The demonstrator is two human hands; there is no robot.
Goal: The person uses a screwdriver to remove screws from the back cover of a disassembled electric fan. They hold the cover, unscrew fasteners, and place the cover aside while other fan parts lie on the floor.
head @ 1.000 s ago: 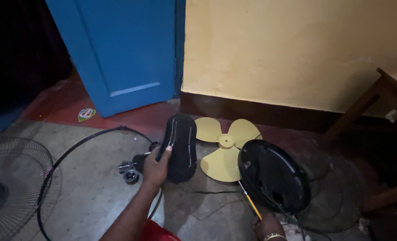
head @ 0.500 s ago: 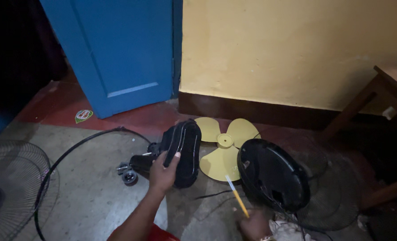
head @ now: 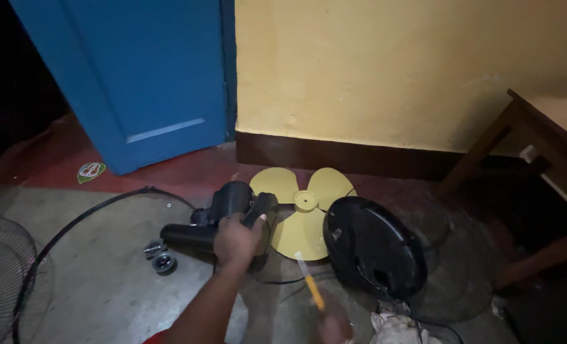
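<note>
My left hand [head: 236,241] grips a black fan motor housing [head: 232,204] and holds it low over the floor, tilted toward the wall. Just right of it lies a yellow three-bladed fan blade [head: 302,210]. My right hand [head: 334,326], blurred at the bottom edge, holds a screwdriver with a yellow handle [head: 311,285] pointing up and left. A round black fan base [head: 373,248] stands tilted to the right of the screwdriver.
A wire fan grille [head: 3,274] lies at the left, with a black ring [head: 73,229] beside it and small round parts [head: 159,258]. Another grille [head: 452,267] sits behind the base. A blue door [head: 137,76], yellow wall and wooden table [head: 545,140] surround the spot.
My left hand has lowered and turned the black housing from upright to lying flatter. My right hand with the screwdriver has slid left toward the middle.
</note>
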